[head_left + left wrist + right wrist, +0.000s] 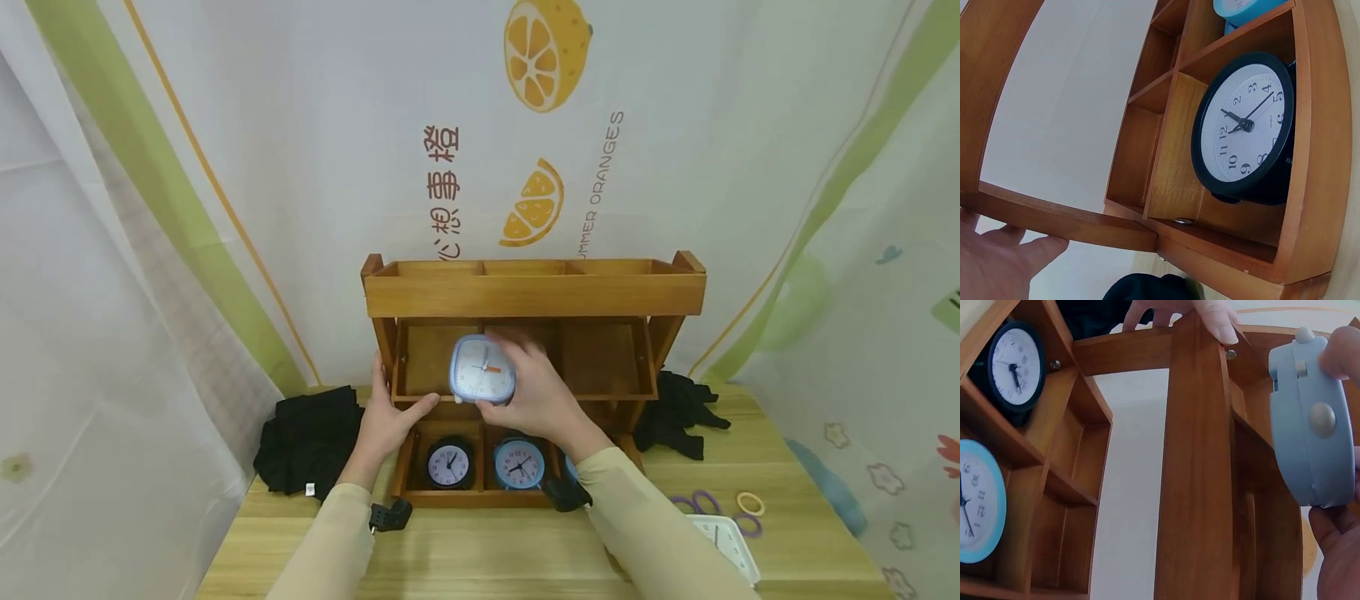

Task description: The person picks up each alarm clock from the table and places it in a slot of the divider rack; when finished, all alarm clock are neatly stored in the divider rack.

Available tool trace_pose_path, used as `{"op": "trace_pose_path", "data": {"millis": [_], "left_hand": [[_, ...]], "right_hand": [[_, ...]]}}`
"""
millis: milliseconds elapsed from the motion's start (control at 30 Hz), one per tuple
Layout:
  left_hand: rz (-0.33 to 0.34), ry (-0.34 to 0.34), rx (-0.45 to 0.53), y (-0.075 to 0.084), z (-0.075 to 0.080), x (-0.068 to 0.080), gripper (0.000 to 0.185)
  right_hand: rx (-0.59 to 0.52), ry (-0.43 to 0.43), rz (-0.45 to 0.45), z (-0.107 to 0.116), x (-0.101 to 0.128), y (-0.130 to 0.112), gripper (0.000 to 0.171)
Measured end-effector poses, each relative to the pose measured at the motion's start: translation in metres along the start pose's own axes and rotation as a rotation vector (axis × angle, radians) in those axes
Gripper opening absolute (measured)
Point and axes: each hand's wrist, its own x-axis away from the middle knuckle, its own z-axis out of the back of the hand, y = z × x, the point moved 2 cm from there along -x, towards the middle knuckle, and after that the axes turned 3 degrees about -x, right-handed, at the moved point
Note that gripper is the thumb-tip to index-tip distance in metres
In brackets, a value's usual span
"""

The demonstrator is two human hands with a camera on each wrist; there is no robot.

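In the head view we see the pale blue clock (476, 371) face-on, held up before the middle tray (603, 397) of the wooden rack (536, 296); the right wrist view gives us its rounded casing edge-on instead, with an oval pale button. The right hand (542, 390) pinches it, thumb at the lower edge, fingers at the upper. The left hand (385, 423) grips the rack's left side, its thumb spread from the fingers; the right wrist view shows us that thumb in front and fingertips behind. Up close, the left wrist view lets us read the numerals on the black clock (1244, 125), which sits in a lower compartment beside a blue clock (519, 465). Only from the head do we see the rings (705, 502) on the table (480, 542).
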Motion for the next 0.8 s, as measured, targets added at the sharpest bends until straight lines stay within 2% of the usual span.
{"op": "trace_pose_path", "data": {"millis": [200,500,800], "left_hand": [[-0.027,-0.003,0.013,-0.001,0.0,-0.003,0.122],[-0.003,-0.015,0.018,-0.003,0.0,-0.003,0.124],[0.0,-0.022,0.048,-0.003,-0.001,-0.001,0.123]], "right_hand": [[0.004,-0.015,0.011,-0.009,-0.013,0.0,0.095],[0.026,-0.059,-0.052,-0.025,-0.033,-0.005,0.099],[0.092,-0.044,-0.031,-0.04,-0.041,-0.012,0.099]]}}
